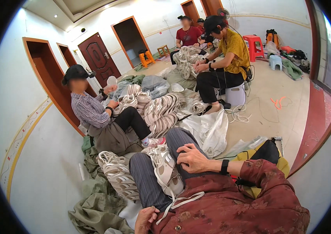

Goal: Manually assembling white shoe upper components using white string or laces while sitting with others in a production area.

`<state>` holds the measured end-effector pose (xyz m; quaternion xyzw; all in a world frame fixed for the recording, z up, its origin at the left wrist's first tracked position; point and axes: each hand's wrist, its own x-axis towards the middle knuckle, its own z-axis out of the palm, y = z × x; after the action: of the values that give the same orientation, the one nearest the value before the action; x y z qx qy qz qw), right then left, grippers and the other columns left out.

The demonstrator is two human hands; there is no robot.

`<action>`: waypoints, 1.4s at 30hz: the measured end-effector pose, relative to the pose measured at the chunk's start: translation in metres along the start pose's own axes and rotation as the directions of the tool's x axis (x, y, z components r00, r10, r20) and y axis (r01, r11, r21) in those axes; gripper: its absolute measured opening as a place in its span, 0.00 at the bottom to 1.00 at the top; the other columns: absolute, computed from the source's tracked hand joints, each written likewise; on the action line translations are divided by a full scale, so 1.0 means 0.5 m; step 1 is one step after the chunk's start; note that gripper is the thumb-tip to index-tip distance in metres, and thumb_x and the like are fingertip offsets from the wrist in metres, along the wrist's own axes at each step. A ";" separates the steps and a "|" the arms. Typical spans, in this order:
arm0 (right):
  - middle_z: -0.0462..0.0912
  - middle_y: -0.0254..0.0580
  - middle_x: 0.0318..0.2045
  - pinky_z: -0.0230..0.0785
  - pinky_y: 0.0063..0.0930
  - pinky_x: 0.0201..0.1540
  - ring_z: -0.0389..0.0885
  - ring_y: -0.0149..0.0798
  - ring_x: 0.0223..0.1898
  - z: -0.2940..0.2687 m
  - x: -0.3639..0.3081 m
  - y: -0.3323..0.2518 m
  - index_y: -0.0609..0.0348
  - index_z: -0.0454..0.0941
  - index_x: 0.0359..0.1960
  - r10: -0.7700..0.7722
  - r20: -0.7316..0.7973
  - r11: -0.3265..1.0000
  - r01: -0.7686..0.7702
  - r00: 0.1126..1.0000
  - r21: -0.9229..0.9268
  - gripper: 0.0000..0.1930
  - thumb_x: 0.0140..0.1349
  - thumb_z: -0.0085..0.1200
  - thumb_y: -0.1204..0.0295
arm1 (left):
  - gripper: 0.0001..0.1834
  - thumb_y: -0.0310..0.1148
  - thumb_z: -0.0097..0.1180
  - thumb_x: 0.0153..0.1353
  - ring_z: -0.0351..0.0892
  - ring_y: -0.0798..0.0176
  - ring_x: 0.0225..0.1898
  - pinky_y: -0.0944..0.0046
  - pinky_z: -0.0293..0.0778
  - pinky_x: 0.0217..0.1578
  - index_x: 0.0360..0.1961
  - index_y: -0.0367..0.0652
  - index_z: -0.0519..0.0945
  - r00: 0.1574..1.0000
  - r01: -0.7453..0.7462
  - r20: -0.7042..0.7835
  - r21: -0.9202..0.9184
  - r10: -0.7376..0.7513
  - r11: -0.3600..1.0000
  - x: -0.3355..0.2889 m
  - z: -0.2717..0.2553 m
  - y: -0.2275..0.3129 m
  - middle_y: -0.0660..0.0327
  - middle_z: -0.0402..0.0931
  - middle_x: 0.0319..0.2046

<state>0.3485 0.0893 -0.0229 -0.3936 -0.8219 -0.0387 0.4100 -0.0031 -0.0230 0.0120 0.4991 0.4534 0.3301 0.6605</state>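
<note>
Between my thighs sits a stack of beige and white sneaker uppers, their sides layered together. A white shoelace runs from the stack across my lap, with one end beside my left hand. My left hand is low by my left thigh, its fingers curled in; whether anything is inside them is hidden. My right hand rests on my right thigh, fingers loosely bent and apart, holding nothing.
Another stack of uppers leans beside my left leg, next to green cloth. Ahead lie a large pile of uppers and white plastic sheeting. Seated people work around it, one in a striped shirt, another in yellow.
</note>
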 end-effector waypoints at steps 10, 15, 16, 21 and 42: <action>0.84 0.33 0.34 0.56 0.48 0.65 0.74 0.41 0.57 -0.001 0.002 -0.002 0.55 0.83 0.29 0.004 0.011 1.000 -0.004 1.000 -0.007 0.05 0.49 0.57 0.74 | 0.15 0.40 0.52 0.73 0.59 0.75 0.25 0.73 0.57 0.30 0.38 0.38 0.80 0.999 0.032 -0.017 -0.021 -0.032 0.999 -0.007 -0.001 0.005 0.71 0.61 0.21; 0.84 0.33 0.34 0.56 0.48 0.65 0.74 0.41 0.57 -0.002 -0.001 0.000 0.55 0.83 0.30 0.012 0.010 1.000 -0.012 1.000 -0.012 0.06 0.50 0.58 0.74 | 0.15 0.40 0.52 0.73 0.59 0.76 0.25 0.73 0.57 0.30 0.39 0.38 0.80 1.000 0.022 -0.018 -0.032 -0.023 0.999 -0.008 0.007 0.010 0.71 0.62 0.21; 0.84 0.33 0.34 0.56 0.48 0.65 0.74 0.41 0.57 -0.004 -0.002 0.001 0.56 0.83 0.30 0.015 0.009 1.000 -0.015 1.000 -0.016 0.06 0.50 0.58 0.74 | 0.15 0.40 0.52 0.73 0.59 0.75 0.25 0.73 0.57 0.30 0.39 0.38 0.80 0.999 0.026 -0.025 -0.040 -0.027 0.999 -0.006 0.007 0.009 0.71 0.62 0.21; 0.84 0.33 0.34 0.56 0.48 0.65 0.74 0.42 0.58 -0.006 0.000 -0.003 0.56 0.83 0.30 0.015 0.014 1.000 -0.015 1.000 -0.011 0.06 0.50 0.58 0.74 | 0.15 0.40 0.52 0.73 0.60 0.75 0.25 0.73 0.58 0.30 0.39 0.38 0.80 0.999 0.050 -0.018 -0.046 -0.051 0.998 -0.001 -0.005 0.003 0.72 0.62 0.22; 0.84 0.32 0.34 0.57 0.47 0.64 0.75 0.41 0.56 -0.001 0.000 0.001 0.53 0.82 0.31 -0.004 0.008 0.999 0.004 1.000 -0.044 0.05 0.51 0.58 0.74 | 0.15 0.41 0.51 0.74 0.58 0.76 0.24 0.74 0.56 0.30 0.39 0.39 0.80 0.998 0.067 -0.006 -0.013 -0.067 0.998 0.000 -0.012 -0.003 0.73 0.62 0.22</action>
<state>0.3492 0.0898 -0.0225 -0.4012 -0.8233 -0.0560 0.3976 -0.0085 -0.0211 0.0100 0.4784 0.4700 0.3124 0.6728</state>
